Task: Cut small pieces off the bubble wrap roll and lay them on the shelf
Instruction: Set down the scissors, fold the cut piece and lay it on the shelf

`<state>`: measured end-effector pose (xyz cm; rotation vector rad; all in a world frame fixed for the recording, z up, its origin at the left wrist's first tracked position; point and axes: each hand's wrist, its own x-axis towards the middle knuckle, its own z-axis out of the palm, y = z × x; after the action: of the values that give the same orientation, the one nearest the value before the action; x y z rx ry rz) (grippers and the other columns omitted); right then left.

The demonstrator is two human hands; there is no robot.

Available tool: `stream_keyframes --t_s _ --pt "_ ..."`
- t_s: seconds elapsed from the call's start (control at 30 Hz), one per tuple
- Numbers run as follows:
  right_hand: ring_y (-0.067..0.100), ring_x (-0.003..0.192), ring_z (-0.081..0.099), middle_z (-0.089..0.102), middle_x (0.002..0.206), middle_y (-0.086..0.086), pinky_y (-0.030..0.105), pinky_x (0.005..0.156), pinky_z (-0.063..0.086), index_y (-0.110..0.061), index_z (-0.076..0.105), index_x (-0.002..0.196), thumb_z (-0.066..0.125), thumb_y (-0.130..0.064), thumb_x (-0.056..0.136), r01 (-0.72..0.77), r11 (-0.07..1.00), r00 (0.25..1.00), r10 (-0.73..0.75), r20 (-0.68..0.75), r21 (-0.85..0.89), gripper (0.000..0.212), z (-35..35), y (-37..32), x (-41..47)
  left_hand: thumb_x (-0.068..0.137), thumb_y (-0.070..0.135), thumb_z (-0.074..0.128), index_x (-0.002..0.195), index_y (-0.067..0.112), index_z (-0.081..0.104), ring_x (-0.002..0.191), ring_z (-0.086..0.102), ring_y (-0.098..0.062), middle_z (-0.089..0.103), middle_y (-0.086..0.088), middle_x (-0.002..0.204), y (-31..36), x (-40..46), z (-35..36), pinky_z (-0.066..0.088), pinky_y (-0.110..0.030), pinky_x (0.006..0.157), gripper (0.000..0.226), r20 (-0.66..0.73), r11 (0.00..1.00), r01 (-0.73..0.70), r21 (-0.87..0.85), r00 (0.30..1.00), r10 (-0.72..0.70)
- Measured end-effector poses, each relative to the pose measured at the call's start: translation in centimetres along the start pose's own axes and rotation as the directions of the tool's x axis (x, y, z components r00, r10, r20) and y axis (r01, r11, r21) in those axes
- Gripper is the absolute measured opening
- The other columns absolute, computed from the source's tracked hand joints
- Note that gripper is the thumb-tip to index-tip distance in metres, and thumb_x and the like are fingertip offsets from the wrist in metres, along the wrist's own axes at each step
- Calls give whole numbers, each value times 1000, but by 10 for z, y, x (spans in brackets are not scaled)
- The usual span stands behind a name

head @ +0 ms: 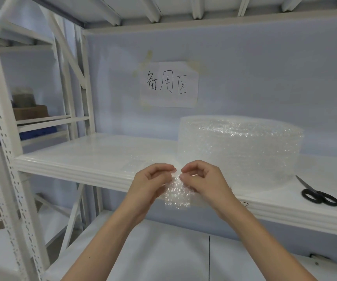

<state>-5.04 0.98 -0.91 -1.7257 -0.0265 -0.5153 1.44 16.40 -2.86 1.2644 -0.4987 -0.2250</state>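
Over at nine o'clock, a white slotted rack upright runs up the frame, with brown boxes blurred on a neighbouring shelf behind it; nothing there is in play. Moving in, a pale sheet that looks like a bubble wrap piece already laid rests on the white shelf, though glare makes it hard to be sure. Now centre, just below the shelf's front edge: the left hand pinches the top left corner of a small cut bubble wrap piece, thumb and forefinger closed on it; the right hand pinches the top right corner the same way, other fingers curled; the piece hangs limp between them. It looks feather-light, soft and floppy, a touch slick; I'd judge two corners the place to hold, so it lays flat and doesn't fold. At twelve o'clock a taped paper sign with handwritten characters sits on the pale blue back wall. At two o'clock the bubble wrap roll stands on end on the shelf, bulky yet surely light. Far right at three o'clock, black-handled scissors lie on the shelf, blades shut, well apart from both hands; the surface is smooth, glossy and white, and the room is a plain storeroom.
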Motion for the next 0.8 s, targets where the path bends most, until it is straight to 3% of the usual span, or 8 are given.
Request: stream_keyframes --t_s 0.13,0.27,0.37,0.53,0.63,0.73,0.8 --pt "14 57 58 64 79 7 17 56 49 -12 66 101 70 -3 82 12 999 1000 -12 -2 33 21 14 -4 15 92 18 65 115 10 67 78 64 -23 71 -6 95 1 -1 -20 57 -37 87 25 28 992 115 -43 993 -114" --pt "15 60 61 63 83 6 21 58 54 -11 68 102 69 -5 84 19 1000 1000 -19 25 1 19 33 -6 42 89 12 67 95 3 72 69 67 -14 69 -8 80 7 -1 -46 59 -22 69 11 -40 987 124 102 992 -120" --pt "14 59 59 64 77 6 23 54 53 -8 70 96 69 -5 83 -16 1000 997 17 72 -18 13 51 -5 66 88 9 68 90 2 73 63 67 -10 68 -5 71 11 7 -70 57 -18 63 9 -146 982 107 157 986 -84" --pt "16 68 58 70 84 6 24 58 49 -12 71 93 72 -12 79 -13 990 989 34 145 -143 14 83 -10 110 88 12 68 89 7 74 59 60 -13 72 -5 77 29 28 -107 54 -22 62 7 -302 960 59 272 953 27" --pt "15 68 57 72 88 8 25 60 46 -12 71 92 73 -16 76 13 974 987 24 158 -228 16 103 -10 138 87 18 68 90 11 73 57 54 -11 75 1 76 38 41 -122 45 -27 61 9 -349 911 44 410 930 112" --pt "12 66 56 71 84 2 20 57 42 -11 73 92 75 -17 74 34 953 981 27 195 -301 18 121 -5 161 88 15 66 93 12 70 48 54 4 74 -1 77 41 51 -132 41 -20 56 7 -369 875 28 483 913 174" --pt "12 68 57 73 84 3 21 58 43 -9 73 91 75 -17 74 36 945 976 36 214 -324 18 130 0 174 87 16 66 98 16 68 53 56 2 75 -2 79 40 58 -139 42 -19 58 11 -383 859 42 510 906 183"
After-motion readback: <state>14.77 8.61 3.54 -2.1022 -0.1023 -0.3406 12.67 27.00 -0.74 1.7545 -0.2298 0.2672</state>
